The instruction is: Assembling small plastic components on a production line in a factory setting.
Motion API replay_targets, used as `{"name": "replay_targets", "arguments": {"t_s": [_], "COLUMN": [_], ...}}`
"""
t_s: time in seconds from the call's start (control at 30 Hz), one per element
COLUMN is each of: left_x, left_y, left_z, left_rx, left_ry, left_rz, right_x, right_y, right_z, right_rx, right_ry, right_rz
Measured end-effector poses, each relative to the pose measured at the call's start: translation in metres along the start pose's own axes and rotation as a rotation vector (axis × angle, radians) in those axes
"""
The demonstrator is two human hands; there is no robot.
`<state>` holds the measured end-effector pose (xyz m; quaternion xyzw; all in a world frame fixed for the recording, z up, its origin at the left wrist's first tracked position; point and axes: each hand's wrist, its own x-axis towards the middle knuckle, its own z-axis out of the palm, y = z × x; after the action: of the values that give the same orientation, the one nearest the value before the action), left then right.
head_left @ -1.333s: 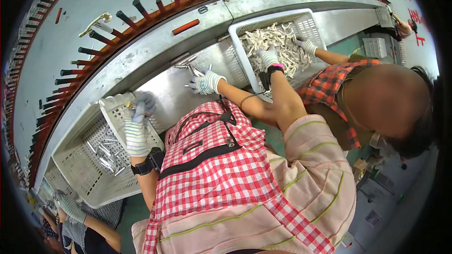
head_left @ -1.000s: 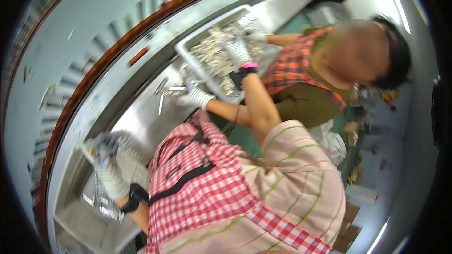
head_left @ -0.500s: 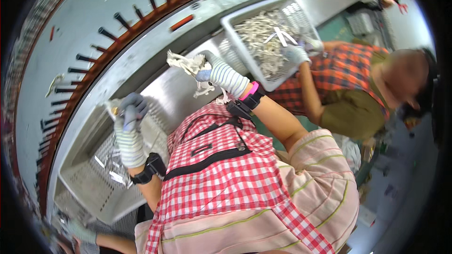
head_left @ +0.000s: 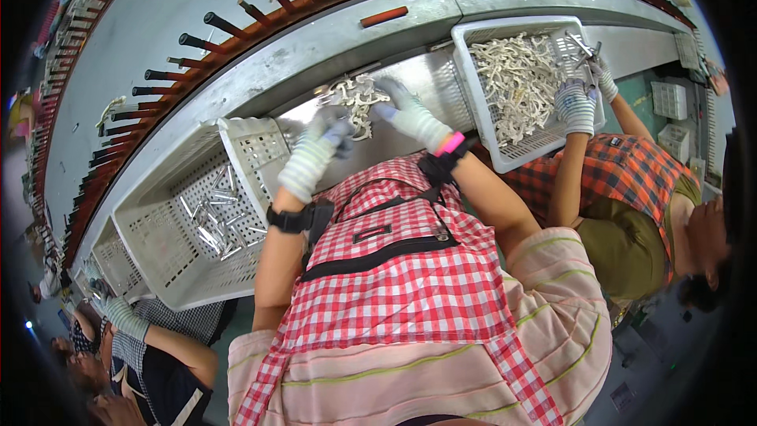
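Observation:
A loose heap of small curved off-white parts (head_left: 356, 99) lies on the metal worktop in front of me. My right hand (head_left: 414, 117), in a striped grey-fingered glove, is at the heap's right side, thumb and fingers apart. On the near left side of the heap is my left hand (head_left: 317, 154), gloved the same way. Its fingers are bent and blurred, so I cannot make out whether they hold a part. To the left, a white perforated basket (head_left: 150, 260) contains several shiny metal pieces (head_left: 214, 217).
At right, a white basket (head_left: 505, 159) full of similar off-white parts stands before a co-worker (head_left: 631, 205), whose gloved hands hold metal pieces over it. Dark-handled rods (head_left: 225, 25) line a rack behind the worktop. A red stick (head_left: 384, 17) lies on the ledge. Another person (head_left: 158, 339) works at lower left.
My right hand has let go of the bunch of off-white parts, which now lies on the worktop. My left hand has moved right, from the left basket's edge to the heap. The view has shifted.

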<state>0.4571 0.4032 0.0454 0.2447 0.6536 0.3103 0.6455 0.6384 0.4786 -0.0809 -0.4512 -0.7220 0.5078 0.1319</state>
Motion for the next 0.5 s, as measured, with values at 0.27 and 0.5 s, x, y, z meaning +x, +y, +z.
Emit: {"name": "replay_targets", "arguments": {"t_s": [0.27, 0.5], "left_x": [0.121, 0.207], "left_y": [-0.063, -0.057], "left_z": [0.068, 0.045], "left_rx": [0.346, 1.25], "left_ry": [-0.564, 0.101], "left_rz": [-0.047, 0.161], "right_x": [-0.042, -0.076], "right_y": [-0.002, 0.027], "right_z": [-0.051, -0.085], "right_rx": [1.05, 0.979], "right_ry": [-0.194, 0.171], "right_rz": [0.416, 0.464]}}
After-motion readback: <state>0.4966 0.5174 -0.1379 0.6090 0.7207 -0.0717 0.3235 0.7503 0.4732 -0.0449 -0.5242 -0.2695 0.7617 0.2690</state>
